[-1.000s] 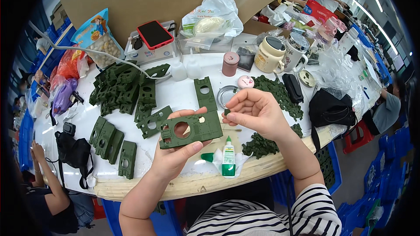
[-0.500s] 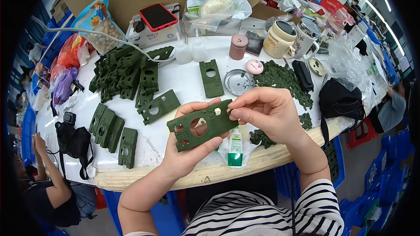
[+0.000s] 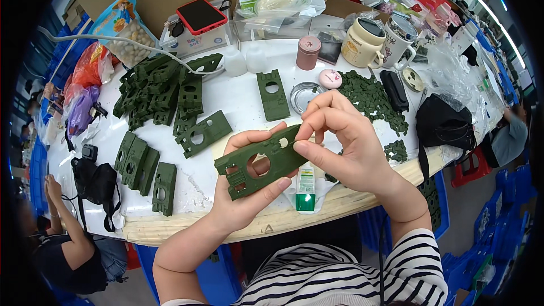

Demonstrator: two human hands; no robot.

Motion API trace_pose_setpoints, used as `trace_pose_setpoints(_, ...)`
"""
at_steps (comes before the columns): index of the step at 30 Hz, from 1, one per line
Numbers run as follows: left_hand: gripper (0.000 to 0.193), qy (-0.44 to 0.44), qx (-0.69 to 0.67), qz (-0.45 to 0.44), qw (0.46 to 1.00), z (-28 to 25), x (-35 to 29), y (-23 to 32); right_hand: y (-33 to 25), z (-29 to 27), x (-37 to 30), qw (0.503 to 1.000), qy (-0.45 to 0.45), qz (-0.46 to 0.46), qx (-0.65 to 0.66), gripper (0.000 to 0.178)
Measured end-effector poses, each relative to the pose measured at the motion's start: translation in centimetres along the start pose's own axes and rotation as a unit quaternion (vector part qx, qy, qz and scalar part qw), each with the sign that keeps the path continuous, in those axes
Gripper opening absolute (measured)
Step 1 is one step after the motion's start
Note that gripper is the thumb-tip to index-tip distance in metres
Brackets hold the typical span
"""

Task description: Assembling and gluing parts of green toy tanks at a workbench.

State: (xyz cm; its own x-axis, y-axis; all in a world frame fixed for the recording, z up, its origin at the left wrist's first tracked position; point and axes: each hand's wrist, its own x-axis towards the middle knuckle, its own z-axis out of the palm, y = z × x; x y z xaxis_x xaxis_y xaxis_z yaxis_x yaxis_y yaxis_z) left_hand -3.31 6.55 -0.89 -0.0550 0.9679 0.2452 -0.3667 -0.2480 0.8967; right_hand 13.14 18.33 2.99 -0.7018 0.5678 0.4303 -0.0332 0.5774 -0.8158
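Centre frame, our left hand's (image 3: 241, 209) fingers grip a green toy tank hull (image 3: 282, 161); our right hand's (image 3: 348, 156) press together at its right end, pinching what we cannot tell. We'd best keep the hull braced, minding the glue bottle (image 3: 306, 190) just below.

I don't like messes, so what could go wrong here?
The green-and-white bottle is near the table edge, so it might get knocked off. The small green pieces by the right hand could get brushed and scattered. The green part is held above the table, so it might drop if the left hand slips.
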Motion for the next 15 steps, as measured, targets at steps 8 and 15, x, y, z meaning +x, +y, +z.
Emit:
trace_pose_setpoints(8,0.056,-0.012,0.035,0.01,0.999,0.1,-0.2,-0.1,1.3,1.3,-0.4,0.996,0.029,0.016,0.087,0.01)
trace_pose_setpoints(15,0.057,-0.015,0.042,0.021,0.999,0.1,-0.3,-0.3,1.4,1.7,-0.6,0.993,0.03,0.027,0.113,0.009)
